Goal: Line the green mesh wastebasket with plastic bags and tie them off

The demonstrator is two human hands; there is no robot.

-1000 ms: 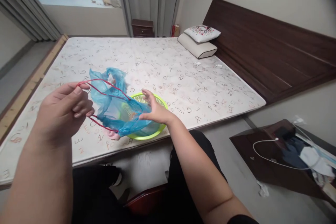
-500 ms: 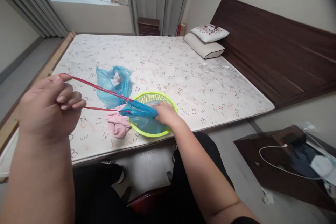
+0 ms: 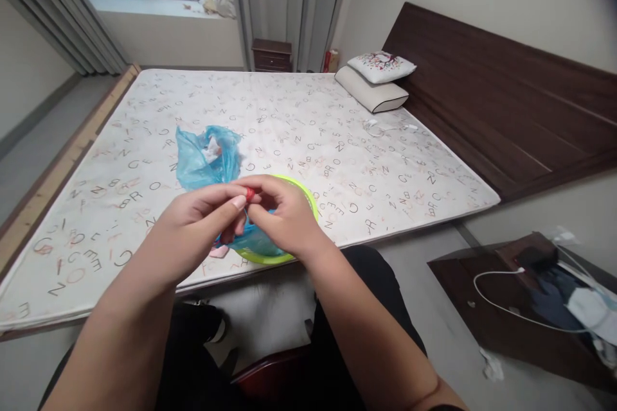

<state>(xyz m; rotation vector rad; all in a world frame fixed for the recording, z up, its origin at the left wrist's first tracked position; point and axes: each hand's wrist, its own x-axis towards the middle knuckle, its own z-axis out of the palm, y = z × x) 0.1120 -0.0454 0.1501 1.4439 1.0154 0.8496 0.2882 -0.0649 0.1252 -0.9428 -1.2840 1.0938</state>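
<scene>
My left hand [image 3: 205,213] and my right hand [image 3: 285,213] meet over the lime-green basket [image 3: 311,198]. Their fingers pinch a small bunch of red drawstring [image 3: 249,194] between them. Below hangs the blue plastic bag [image 3: 258,241], gathered at the top and resting partly in the basket; my hands hide much of both. A sliver of pink cloth [image 3: 220,252] shows beneath my left hand. Just beyond it, a second blue plastic bag [image 3: 196,157] lies crumpled on the mattress with something whitish in it.
The letter-printed mattress [image 3: 385,186] spreads in front of me, its near edge by my knees. Two stacked pillows [image 3: 376,80] lie near the dark headboard [image 3: 482,90]. At right, a dark wooden surface [image 3: 482,295] holds a white cable [image 3: 511,313].
My left hand has come right and down from the far left, bringing the stretched red drawstring in to my right hand. My right hand has left the bag's neck and now pinches the drawstring.
</scene>
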